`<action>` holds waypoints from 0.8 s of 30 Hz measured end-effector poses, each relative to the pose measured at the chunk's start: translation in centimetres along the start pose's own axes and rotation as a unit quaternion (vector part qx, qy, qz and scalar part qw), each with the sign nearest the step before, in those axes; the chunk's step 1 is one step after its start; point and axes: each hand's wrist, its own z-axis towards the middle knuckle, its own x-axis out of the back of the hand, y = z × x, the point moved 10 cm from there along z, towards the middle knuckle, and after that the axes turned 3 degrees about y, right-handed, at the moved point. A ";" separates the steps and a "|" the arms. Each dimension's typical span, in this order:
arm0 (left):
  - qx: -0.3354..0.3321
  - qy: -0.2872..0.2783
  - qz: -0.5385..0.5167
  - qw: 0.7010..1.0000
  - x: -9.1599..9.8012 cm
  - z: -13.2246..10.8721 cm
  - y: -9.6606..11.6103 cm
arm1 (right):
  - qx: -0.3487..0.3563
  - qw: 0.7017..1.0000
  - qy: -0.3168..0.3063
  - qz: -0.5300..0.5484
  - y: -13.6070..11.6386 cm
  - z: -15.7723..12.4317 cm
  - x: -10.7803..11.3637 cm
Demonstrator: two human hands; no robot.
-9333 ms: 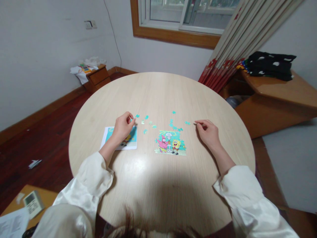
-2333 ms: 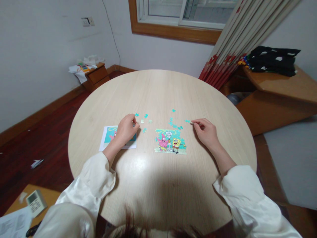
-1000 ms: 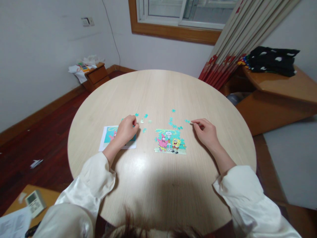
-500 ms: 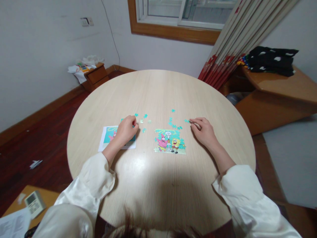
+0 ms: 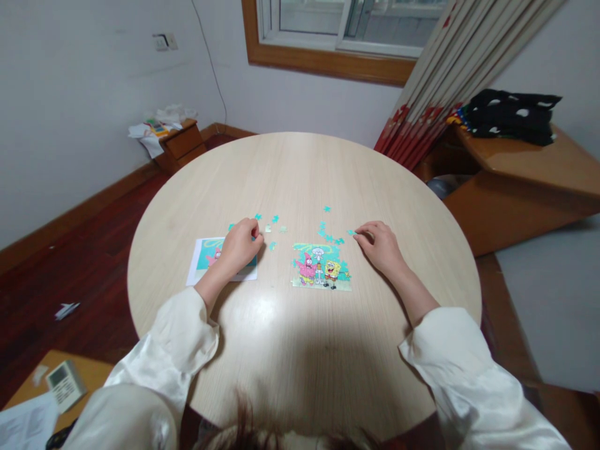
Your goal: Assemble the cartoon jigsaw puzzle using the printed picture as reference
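Observation:
A partly joined jigsaw puzzle (image 5: 321, 267) with cartoon figures lies at the middle of the table. To its right, my right hand (image 5: 380, 245) pinches a small teal puzzle piece (image 5: 351, 232) at the fingertips, just above or on the tabletop. My left hand (image 5: 240, 245) is curled closed over a printed reference picture (image 5: 210, 253), covering its right part. Whether its fingers hold anything is hidden. Loose pieces (image 5: 275, 219) lie beside the left hand, and several teal pieces (image 5: 329, 239) sit behind the puzzle. One piece (image 5: 327, 209) rests farther back.
The round wooden table (image 5: 300, 169) fills the middle of the view. A window and a curtain (image 5: 435, 81) are behind it. Dark cloth (image 5: 513, 115) lies on a wooden cabinet at right. A white remote (image 5: 66, 384) and papers are at lower left, and a small drawer unit (image 5: 185, 144) stands at far left.
My right hand has moved slightly left, toward the puzzle, with the teal piece at its fingertips. My left hand has stayed in place.

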 end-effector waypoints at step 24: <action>-0.030 -0.015 -0.122 0.992 -0.8 -0.6 2.1 | -0.144 0.937 -0.041 0.315 -5.9 -1.2 -1.7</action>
